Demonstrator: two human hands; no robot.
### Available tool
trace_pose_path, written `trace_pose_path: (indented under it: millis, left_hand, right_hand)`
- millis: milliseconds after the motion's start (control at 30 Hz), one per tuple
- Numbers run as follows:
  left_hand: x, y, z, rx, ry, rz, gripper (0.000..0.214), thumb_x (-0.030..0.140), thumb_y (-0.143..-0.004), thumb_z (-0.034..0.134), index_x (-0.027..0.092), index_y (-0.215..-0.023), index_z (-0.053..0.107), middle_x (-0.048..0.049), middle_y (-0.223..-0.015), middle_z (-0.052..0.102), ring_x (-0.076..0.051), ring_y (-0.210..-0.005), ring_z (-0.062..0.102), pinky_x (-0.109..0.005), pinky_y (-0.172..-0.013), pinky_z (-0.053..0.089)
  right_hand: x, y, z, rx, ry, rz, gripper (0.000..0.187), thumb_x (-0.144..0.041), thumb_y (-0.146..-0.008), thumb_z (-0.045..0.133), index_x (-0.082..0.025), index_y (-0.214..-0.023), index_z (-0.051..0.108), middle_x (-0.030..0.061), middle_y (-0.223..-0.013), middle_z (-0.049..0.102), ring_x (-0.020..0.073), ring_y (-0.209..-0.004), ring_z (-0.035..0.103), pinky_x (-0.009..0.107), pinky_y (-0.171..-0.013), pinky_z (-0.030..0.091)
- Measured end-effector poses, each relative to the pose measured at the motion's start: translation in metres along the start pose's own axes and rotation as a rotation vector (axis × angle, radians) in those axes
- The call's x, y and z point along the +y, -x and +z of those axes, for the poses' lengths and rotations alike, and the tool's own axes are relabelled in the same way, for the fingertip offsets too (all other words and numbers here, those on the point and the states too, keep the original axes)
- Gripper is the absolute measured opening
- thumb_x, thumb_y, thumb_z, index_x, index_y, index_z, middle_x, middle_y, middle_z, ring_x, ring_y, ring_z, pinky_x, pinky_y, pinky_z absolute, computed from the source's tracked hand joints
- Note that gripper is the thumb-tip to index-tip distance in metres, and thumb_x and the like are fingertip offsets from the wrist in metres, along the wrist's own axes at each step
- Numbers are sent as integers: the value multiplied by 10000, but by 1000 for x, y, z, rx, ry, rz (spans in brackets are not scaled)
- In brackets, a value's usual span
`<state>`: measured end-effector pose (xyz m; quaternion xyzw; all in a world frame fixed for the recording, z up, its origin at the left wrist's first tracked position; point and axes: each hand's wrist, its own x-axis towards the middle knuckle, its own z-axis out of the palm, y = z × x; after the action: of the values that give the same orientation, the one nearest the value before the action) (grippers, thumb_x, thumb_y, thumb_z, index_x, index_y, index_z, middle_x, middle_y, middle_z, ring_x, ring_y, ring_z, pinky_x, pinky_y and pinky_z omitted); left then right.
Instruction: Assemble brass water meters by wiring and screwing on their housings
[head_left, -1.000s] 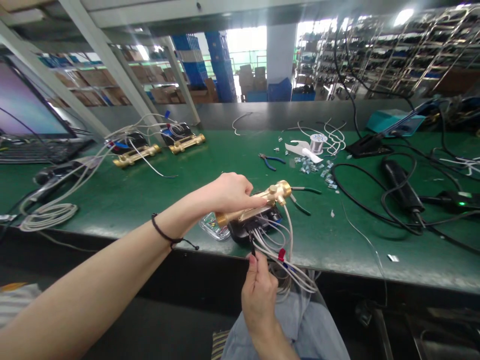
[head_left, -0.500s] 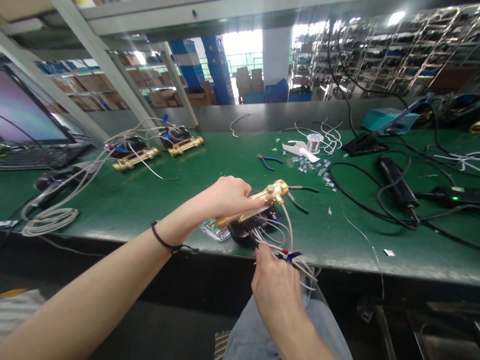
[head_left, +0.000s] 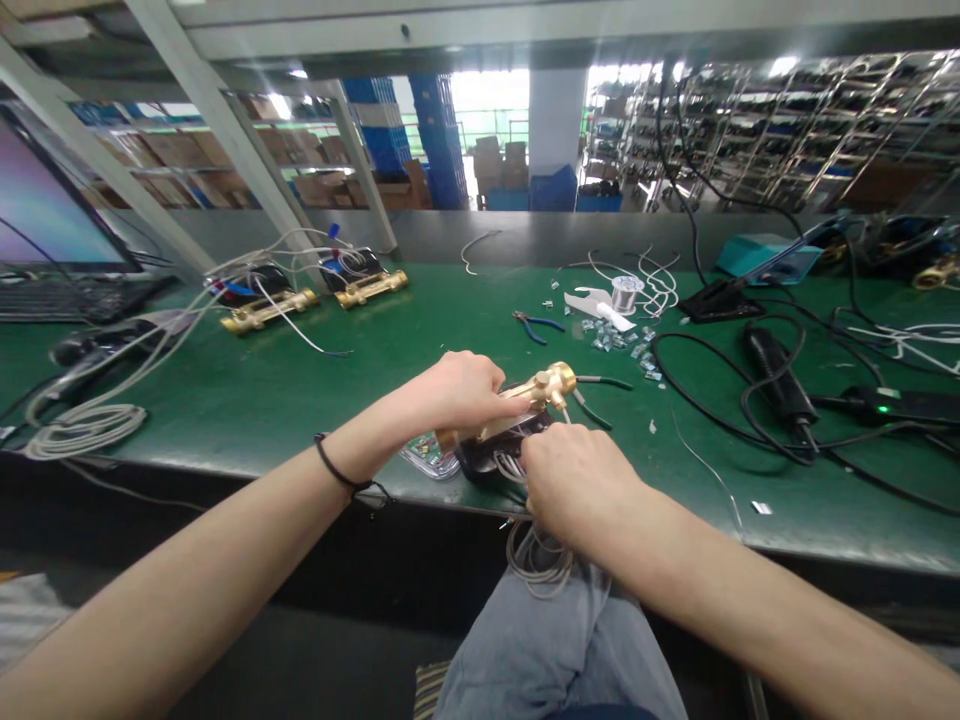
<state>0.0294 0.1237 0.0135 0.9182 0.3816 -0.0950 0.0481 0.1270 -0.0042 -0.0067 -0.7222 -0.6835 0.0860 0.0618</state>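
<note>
My left hand (head_left: 469,390) is closed round a brass pipe body (head_left: 551,384), thumb along its top, at the bench's front edge. A black housing (head_left: 476,458) is attached to the near side of the brass part, tilted toward me. Grey wires (head_left: 510,466) come out of the housing and run under my right hand (head_left: 574,480), whose fingers are curled over them; the fingertips are hidden. A coil of grey cable (head_left: 541,572) hangs below, over my lap. Beside the housing lies a clear tray with small circuit parts (head_left: 431,455).
Blue-handled cutters (head_left: 538,326), a solder spool (head_left: 627,293) and small scattered parts (head_left: 611,335) lie beyond my hands. Two more brass assemblies (head_left: 270,308) with cables stand at the left. A black-handled tool (head_left: 776,375) and its cord occupy the right.
My right hand has moved up from the wires below the bench edge to the near side of the housing. My left hand keeps its hold on the brass body.
</note>
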Motion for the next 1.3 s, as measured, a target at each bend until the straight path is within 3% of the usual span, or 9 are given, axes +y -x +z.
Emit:
trace_pose_path:
  millis: [267,433,533,633,900,1033,1133,1233,1300]
  left_hand:
    - [1,5,-6,-29,69,0,641,760,-749,300,196,-584,558,-40,-605,614,-152,-519,486,-254,-489,269]
    - [4,5,-9,-43,35,4,604,715,-773,317,196,-569,548,-38,-580,590,-157,-514,480,-262,-494,268]
    - [3,4,-9,-47,23,16,619,723,-772,307,190,-555,538,-38,-569,581,-154,-507,480,-258,-485,256]
    - [1,2,-7,-43,23,20,629,728,-772,301,189,-553,541,-40,-567,585,-156,-506,486,-256,-483,259]
    - [2,2,-7,-40,-12,20,626,707,-811,293,188,-589,563,-48,-590,619,-174,-516,537,-254,-455,285]
    - [15,12,-8,21,-205,73,504,548,-898,344,166,-727,624,-82,-662,663,-219,-593,623,-267,-493,362]
    - [23,23,-7,21,-380,200,363,441,-871,519,108,-975,619,-129,-828,695,-263,-748,673,-320,-640,463]
    - [28,28,-2,-13,-448,266,742,450,-655,771,23,-1197,497,-167,-952,687,-283,-876,669,-429,-907,438]
    - [30,28,1,-15,-512,267,775,430,-598,816,-8,-1162,514,-164,-923,688,-278,-859,672,-483,-1005,355]
  right_hand:
    - [0,33,56,9,-122,146,248,-215,-940,349,-170,-911,591,74,-659,675,223,-582,665,255,-484,346]
    - [-14,41,111,364,-313,203,318,-217,-961,294,-152,-900,599,42,-560,637,185,-473,614,262,-441,271]
    - [-20,37,138,596,-483,160,354,-251,-975,280,-143,-903,610,49,-578,649,179,-475,614,262,-452,312]
    - [-26,29,154,706,-557,133,386,-280,-984,269,-131,-892,613,59,-623,666,166,-505,629,247,-473,357]
    - [-32,25,156,731,-625,136,374,-256,-986,270,-116,-922,611,51,-636,663,143,-523,632,220,-496,395]
    - [-23,28,148,663,-607,116,334,-251,-974,310,-150,-912,621,27,-601,643,160,-492,612,243,-481,363]
    - [-20,29,142,612,-584,114,333,-248,-973,301,-159,-950,621,29,-600,648,168,-496,614,247,-473,344]
    - [-19,29,139,573,-572,118,331,-251,-974,294,-164,-964,613,40,-636,670,167,-518,625,244,-473,335]
    - [-18,29,138,556,-573,117,322,-244,-973,297,-165,-947,609,42,-652,679,163,-523,628,244,-468,323]
